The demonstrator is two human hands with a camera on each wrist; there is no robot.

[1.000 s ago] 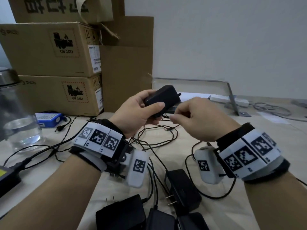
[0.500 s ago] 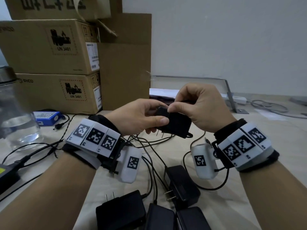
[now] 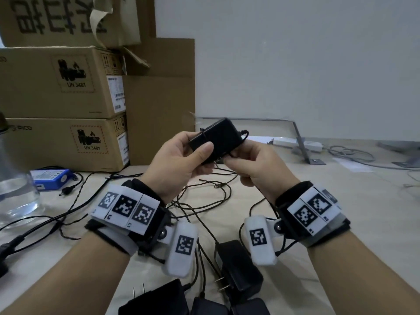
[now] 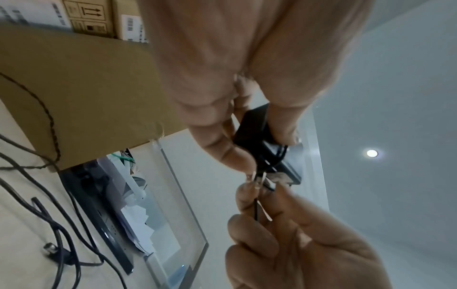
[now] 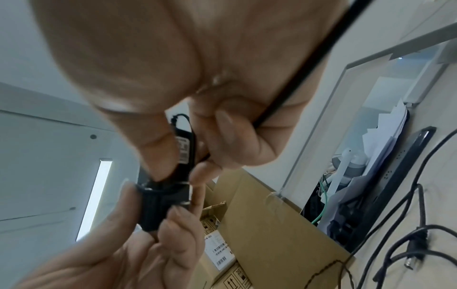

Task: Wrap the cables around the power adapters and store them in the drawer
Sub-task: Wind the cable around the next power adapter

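Left hand (image 3: 179,160) grips one power adapter (image 3: 217,138) above the desk (image 3: 341,201), fingers curled round it; right hand (image 3: 256,167) pinches its cable (image 3: 223,192), a few turns on. Approx. four adapters (image 3: 238,269) w/ loose cables left; no drawer visible.

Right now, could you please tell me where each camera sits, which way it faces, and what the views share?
Head: worn on the head, looking forward and down at the table; both forearms and both hands show, left hand gripping the adapter, right hand pinching its cable.
Left wrist: on the left wrist, looking along the palm at the adapter; right hand shows below.
Right wrist: on the right wrist, looking along the palm at the adapter; left hand below.
Shared: all see the adapter, both hands and the boxes.
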